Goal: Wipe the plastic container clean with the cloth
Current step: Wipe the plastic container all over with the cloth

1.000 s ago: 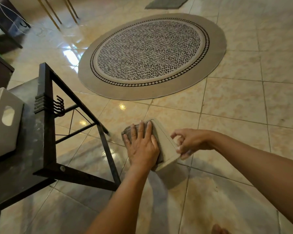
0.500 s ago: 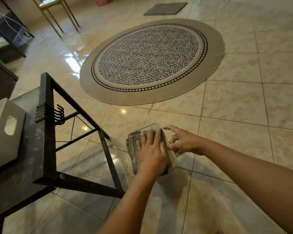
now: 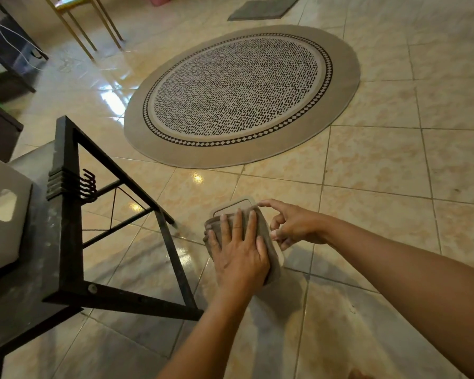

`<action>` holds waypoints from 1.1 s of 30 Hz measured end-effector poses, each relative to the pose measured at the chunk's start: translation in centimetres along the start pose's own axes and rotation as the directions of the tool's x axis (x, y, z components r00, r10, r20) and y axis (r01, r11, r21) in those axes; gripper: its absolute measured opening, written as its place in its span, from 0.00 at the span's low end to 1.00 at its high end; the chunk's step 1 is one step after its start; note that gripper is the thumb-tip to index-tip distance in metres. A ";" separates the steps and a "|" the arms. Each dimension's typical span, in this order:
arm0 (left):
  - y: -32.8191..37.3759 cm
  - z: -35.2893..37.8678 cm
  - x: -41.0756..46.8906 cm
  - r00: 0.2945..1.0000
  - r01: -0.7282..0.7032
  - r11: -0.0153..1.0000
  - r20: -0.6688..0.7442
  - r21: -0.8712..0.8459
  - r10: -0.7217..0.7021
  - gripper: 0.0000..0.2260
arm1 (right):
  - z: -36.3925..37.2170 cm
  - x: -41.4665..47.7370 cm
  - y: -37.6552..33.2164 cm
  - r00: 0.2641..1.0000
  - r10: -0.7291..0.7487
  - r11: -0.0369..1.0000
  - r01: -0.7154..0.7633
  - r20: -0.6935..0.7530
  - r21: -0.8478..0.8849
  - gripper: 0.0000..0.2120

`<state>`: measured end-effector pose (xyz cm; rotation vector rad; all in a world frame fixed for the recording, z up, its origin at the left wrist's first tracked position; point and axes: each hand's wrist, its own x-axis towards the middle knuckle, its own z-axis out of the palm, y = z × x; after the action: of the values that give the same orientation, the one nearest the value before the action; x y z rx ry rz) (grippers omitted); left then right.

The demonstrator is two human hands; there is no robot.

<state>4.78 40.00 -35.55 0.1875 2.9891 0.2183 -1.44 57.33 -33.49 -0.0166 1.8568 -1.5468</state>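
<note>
The person holds the plastic container [image 3: 234,205] in the air above the tiled floor [image 3: 381,165], out in front of the body and just right of the dark worktop [image 3: 25,291]; the container is a pale, translucent, rounded-corner piece, and only its far rim and its right edge show clear of the cloth. The left hand [image 3: 240,255] lies flat with its fingers [image 3: 238,222] spread and straight, pressing the grey folded cloth [image 3: 263,233] against the container's upper face; the cloth covers most of that face and its layered folds stick out at the left side. The right hand [image 3: 294,225] steadies the container from the right; its forefinger reaches forward to the far right corner of the rim, while the remaining fingers curl in against the right edge; whether the thumb grips underneath cannot be told, as it is hidden. Both forearms enter from the bottom of the view. On the worktop's left part stands a pale box [image 3: 3,214] with an oval handle hole; a black metal frame [image 3: 74,203] with a cluster of hooks rises at the worktop's end. Farther off on the floor lie a round patterned rug [image 3: 241,97] and, beyond it, a small grey mat [image 3: 263,8]; thin chair legs [image 3: 85,31] stand at the upper left.
</note>
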 end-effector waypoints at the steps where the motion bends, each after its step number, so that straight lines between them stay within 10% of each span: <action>1: 0.4 0.0 -0.5 0.999 -0.029 0.999 0.016 0.027 0.029 0.26 | 0.0 0.0 0.0 1.000 -0.001 1.000 0.001 0.003 -0.009 0.41; 21: -1.5 -1.0 3.5 0.991 0.130 0.991 0.020 -0.026 -0.130 0.29 | 1.4 0.0 -0.2 0.999 0.006 1.000 -0.005 -0.047 0.013 0.42; 33: 0.4 -0.4 0.9 0.996 -0.066 0.998 0.054 0.016 0.065 0.27 | 0.9 0.8 -1.5 0.999 0.014 0.998 -0.016 -0.029 -0.064 0.43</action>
<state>3.86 40.47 -35.22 0.2887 2.9348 0.1911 -2.20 55.84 -32.62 -0.0099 1.9247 -1.4840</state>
